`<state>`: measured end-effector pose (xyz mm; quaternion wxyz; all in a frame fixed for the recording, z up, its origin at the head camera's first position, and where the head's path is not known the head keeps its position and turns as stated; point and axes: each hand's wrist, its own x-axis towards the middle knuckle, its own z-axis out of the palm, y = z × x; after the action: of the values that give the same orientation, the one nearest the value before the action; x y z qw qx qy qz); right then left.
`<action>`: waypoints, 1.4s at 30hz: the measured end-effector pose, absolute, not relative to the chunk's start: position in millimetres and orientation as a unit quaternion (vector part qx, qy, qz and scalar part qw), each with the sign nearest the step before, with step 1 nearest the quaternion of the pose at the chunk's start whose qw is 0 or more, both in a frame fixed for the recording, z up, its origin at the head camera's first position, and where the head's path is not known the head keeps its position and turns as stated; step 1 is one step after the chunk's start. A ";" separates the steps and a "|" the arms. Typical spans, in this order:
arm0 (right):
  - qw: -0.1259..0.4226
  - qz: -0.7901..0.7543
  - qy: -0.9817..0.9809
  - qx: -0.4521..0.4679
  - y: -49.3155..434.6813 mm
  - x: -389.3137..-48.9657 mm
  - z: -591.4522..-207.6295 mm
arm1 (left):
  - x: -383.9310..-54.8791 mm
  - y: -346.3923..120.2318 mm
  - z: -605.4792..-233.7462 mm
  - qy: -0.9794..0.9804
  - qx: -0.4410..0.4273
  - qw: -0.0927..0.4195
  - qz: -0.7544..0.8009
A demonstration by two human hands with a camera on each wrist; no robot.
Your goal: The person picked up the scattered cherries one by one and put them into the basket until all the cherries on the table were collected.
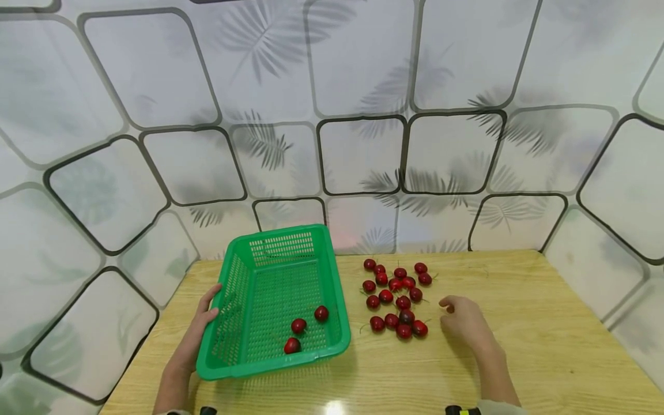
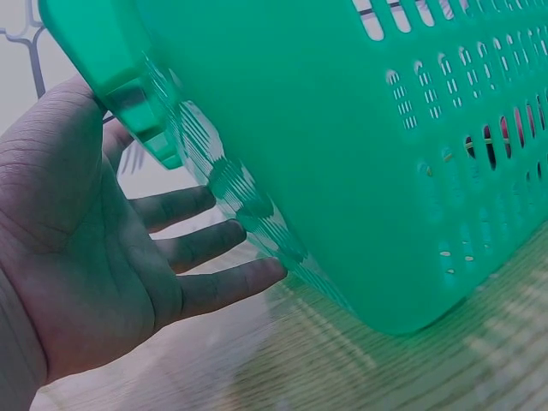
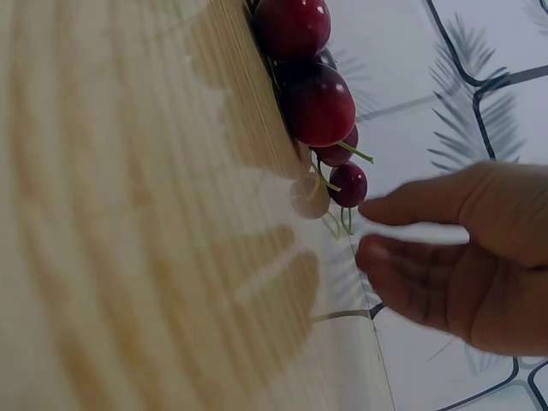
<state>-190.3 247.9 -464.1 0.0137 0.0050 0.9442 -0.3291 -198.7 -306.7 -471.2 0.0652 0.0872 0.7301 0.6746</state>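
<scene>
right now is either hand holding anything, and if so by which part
The left hand grips the green plastic basket by its left rim. The right hand holds nothing; it is beside the loose cherries.

Person, visible in parts. Left hand (image 1: 197, 328): bare, with rounded tips to the fingers (image 2: 231, 287); creases cross palm and joints, clear in the left wrist view. Left forearm (image 1: 177, 374) bare too. At its near end, a thin sliver of pale cloth cuff (image 1: 176, 412); just right of it, a small black rounded fitting (image 1: 208, 411), mostly cut off.

Right hand (image 1: 464, 323): bare, edges soft in the right wrist view. Right forearm (image 1: 495, 372) bare down to a pale grey-beige cloth sleeve (image 1: 502, 408). Left of that, another black rounded fitting (image 1: 453, 410) beside a short yellow-green strip (image 1: 471, 411).
</scene>
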 end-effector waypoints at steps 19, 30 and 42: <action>0.026 -0.352 0.932 -0.085 233.4 -189.0 -465.7 | -200.4 -306.1 -472.0 0.731 0.082 0.063 0.674; 0.024 -0.351 0.933 -0.074 229.1 -191.0 -463.3 | -200.6 -306.4 -471.8 0.732 0.085 0.060 0.673; -0.008 -0.345 0.935 -0.079 226.9 -190.8 -459.5 | -199.7 -306.0 -470.9 0.738 0.075 0.060 0.668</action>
<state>-190.8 226.9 -459.5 -0.0079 -0.0789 0.9354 -0.3446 -199.7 -306.0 -470.9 0.0598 0.0751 0.7381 0.6678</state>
